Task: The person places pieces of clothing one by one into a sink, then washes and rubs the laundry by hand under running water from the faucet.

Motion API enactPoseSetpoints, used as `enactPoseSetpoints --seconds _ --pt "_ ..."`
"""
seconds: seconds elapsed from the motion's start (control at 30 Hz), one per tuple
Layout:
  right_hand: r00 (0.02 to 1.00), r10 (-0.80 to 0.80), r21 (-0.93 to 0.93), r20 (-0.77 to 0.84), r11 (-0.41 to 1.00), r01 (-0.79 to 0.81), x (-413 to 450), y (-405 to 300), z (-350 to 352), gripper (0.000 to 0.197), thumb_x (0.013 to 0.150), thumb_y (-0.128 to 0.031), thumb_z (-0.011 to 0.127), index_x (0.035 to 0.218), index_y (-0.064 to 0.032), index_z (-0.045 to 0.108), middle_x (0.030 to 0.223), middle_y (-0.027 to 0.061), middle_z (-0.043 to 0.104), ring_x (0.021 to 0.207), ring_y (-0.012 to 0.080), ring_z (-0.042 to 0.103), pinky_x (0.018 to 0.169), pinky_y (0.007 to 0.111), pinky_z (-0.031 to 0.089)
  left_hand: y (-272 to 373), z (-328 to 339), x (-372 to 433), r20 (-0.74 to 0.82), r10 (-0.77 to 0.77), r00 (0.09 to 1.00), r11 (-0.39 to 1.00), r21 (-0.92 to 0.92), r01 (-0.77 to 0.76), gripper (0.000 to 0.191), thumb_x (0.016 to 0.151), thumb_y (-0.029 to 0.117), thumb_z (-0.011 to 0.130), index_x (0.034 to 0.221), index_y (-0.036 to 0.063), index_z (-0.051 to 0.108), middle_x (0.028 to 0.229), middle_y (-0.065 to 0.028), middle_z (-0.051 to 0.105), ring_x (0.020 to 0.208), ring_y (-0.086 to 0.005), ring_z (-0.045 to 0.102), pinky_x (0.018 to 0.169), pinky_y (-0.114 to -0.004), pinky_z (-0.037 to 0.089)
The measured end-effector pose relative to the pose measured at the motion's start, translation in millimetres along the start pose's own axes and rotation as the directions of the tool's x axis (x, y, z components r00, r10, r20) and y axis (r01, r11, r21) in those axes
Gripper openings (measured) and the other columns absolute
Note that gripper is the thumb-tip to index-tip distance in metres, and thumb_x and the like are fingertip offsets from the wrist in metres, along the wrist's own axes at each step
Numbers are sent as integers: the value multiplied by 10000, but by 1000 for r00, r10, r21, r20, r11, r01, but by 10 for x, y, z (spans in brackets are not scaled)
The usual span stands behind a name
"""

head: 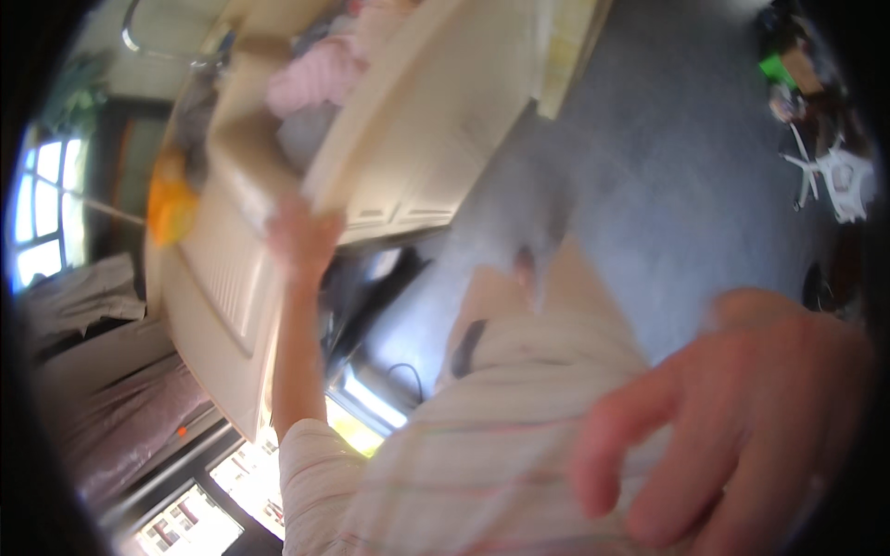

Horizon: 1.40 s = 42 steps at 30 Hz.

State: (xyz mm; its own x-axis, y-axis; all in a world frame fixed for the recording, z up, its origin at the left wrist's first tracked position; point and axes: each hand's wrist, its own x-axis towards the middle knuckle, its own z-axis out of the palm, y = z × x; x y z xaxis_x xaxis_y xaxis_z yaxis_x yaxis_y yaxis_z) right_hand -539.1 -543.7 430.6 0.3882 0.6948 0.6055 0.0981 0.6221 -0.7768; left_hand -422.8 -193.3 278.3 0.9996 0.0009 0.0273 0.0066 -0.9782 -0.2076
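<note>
My left hand (pixel 300 233) lies on the near corner of the rim of a beige laundry sink (pixel 417 125). Blur hides whether its fingers grip that rim. Inside the basin, pink cloth (pixel 320 75) rests on grey cloth (pixel 309 132). A ribbed washboard surface (pixel 226 281) forms the sink's nearer side, to the left of my hand. Large and close to the camera, my right hand (pixel 730 417) hangs at the lower right, fingers bent and apart. Nothing shows between its visible fingers.
A bright orange-yellow item (pixel 170 201) sits at the sink's far left edge, near a curved metal pipe (pixel 128 35). Below the sink are dark objects (pixel 368 285) and a thin black cable (pixel 410 372). A white plastic frame-like object (pixel 845 174) stands on the grey floor (pixel 646 160).
</note>
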Motion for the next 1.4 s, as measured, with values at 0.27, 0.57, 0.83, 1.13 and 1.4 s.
enactPoseSetpoints --seconds 0.27,0.57,0.83,1.13,1.4 --pt "954 -82 248 288 969 9 521 44 -949 103 794 -144 587 843 -63 629 708 -2 543 612 177 506 732 392 375 -44 7 -24 -97 -59 994 998 -32 56 658 561 350 685 1089 35 450 1146 -106 460 1034 -349 405 884 -420 354" --pt "727 466 -149 -505 782 -605 406 692 -2419 132 774 -27 541 899 -2 578 722 10 553 591 52 471 596 168 386 -114 -53 12 20 -218 976 956 -194 218 702 542 323 694 1144 96 416 1239 -97 395 1156 -465 273 940 -510 280" --pt "877 116 -839 -465 257 -479 608 1669 -3405 108 759 -1 529 852 -24 579 694 67 555 614 183 501 563 293 412 -866 -331 482 188 -403 896 475 -794 380 368 659 244 678 976 89 573 1117 -99 522 1038 -255 477 842 -348 404" --pt "901 84 -904 -427 -55 -423 663 1831 -3326 67 737 -38 541 785 -62 581 703 59 554 663 259 464 630 353 361 -2017 367 2043 -224 -472 853 847 -382 369 470 639 211 646 1083 116 522 1147 -124 476 1016 -306 475 891 -359 379" --pt "882 107 -887 -459 -115 -448 726 1835 -3281 92 696 -3 520 767 -38 568 687 68 539 658 254 466 612 342 353 -2474 545 2750 133 -603 787 750 -243 616 528 659 245 600 1161 134 481 1054 -155 543 998 -323 515 837 -401 426"
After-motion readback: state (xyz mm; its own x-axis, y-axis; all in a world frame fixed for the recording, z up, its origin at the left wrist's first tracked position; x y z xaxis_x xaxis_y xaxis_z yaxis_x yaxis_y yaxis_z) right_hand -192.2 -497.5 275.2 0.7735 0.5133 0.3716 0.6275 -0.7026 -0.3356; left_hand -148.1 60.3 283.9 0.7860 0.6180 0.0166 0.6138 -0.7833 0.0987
